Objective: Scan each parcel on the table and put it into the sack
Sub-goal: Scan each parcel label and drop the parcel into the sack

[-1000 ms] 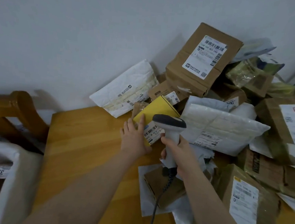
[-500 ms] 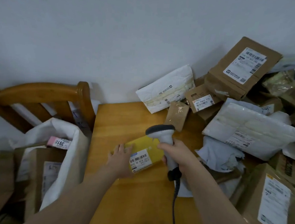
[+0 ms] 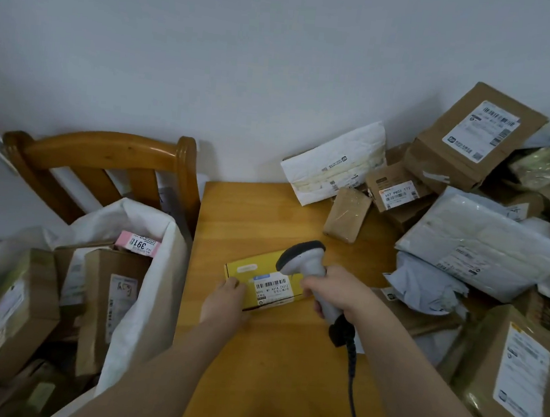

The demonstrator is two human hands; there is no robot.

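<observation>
Yellow parcel lying flat, label up; white sack open, part-filled.

Bare L hand, R hand, forearms.

Chair: wooden, curved top rail, upright slats, standing at the left.
Wall: plain, pale, bare, behind it.

I read this as a home room turned parcel station. Left of my left hand, which holds a labelled yellow cardboard box, stand a curved-back wooden chair and a white woven sack of boxes. Right of my right hand, gripping a corded grey barcode scanner, brown cartons and white plastic mailers lie heaped. A varnished wooden table lies under both hands, a plain white wall beyond them.
</observation>
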